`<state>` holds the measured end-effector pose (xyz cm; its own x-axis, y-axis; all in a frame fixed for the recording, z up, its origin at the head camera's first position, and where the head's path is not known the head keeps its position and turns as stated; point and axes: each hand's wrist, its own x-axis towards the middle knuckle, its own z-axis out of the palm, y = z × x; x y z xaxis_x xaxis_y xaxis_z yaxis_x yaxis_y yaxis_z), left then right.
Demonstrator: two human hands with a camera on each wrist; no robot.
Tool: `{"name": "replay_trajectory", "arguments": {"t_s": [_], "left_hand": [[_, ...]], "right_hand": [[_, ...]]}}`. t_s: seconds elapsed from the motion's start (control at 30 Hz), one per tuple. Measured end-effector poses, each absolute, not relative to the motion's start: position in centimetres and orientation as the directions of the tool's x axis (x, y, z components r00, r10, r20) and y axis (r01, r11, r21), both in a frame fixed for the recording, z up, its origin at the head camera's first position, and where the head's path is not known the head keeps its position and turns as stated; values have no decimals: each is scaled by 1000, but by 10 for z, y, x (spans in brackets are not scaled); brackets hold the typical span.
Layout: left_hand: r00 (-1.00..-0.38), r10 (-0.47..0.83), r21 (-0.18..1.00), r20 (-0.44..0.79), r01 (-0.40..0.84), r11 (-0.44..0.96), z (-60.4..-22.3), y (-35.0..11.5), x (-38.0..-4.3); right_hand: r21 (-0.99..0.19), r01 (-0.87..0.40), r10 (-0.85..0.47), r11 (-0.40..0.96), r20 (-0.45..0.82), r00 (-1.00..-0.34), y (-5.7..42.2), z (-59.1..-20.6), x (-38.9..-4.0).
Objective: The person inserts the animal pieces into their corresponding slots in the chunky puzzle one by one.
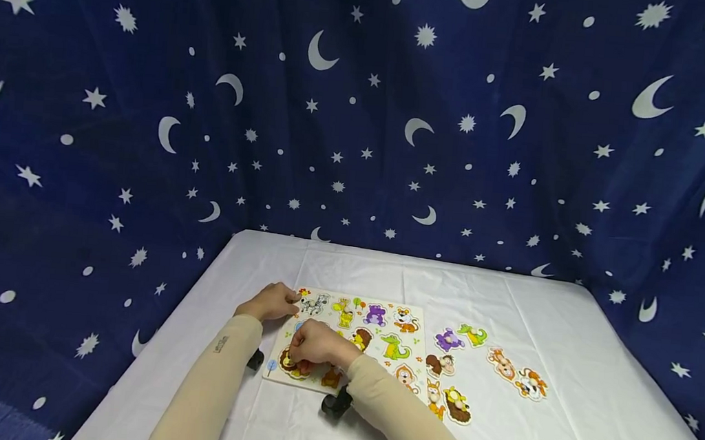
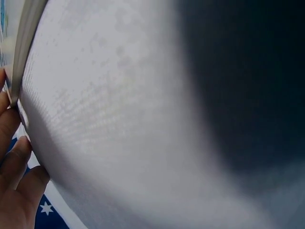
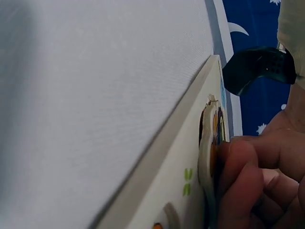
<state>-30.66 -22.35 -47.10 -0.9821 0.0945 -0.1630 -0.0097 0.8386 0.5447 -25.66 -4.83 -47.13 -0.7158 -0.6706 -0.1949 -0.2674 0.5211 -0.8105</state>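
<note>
In the head view a wooden animal puzzle board (image 1: 413, 321) lies on the white-covered table. My left hand (image 1: 271, 302) rests at its upper left edge, beside the zebra picture (image 1: 315, 304). The left wrist view has those fingers (image 2: 9, 125) touching the board's edge. Over the lower left of the board, my right hand (image 1: 319, 345) pinches a brown and yellow knobbed puzzle piece (image 1: 293, 366), which looks like a lion. Up close in the right wrist view, this piece (image 3: 206, 148) stands slightly proud of the board; its knob is hidden by the fingers.
Loose knobbed pieces lie right of the board: a purple hippo (image 1: 449, 339), a green crocodile (image 1: 472, 335), a brown animal (image 1: 440, 365), an orange animal (image 1: 501, 364), a tiger (image 1: 531, 384), a kangaroo (image 1: 434, 398) and a hedgehog (image 1: 457, 406). A starry blue curtain (image 1: 386, 112) hangs behind the table.
</note>
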Motion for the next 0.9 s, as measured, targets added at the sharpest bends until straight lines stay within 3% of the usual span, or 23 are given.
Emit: {"name": "replay_trajectory", "arguments": {"t_s": [0.23,0.57,0.9], "left_hand": [[-983,90,533,-163,-11,846,-469,-223,-307],[-978,70,541,-196,-49,840,-469,-222,-304],[-979,86,531,-182,-25,847,-469,-222,-306]], "right_hand": [[-795,-271,-670,543,-215,-711,-47,-470,-258],[-691,-384,-695,612,-239,-678,-42,-465,-256],[-736,-378,-649,562,-108,-753,-43,-471,-254]]}}
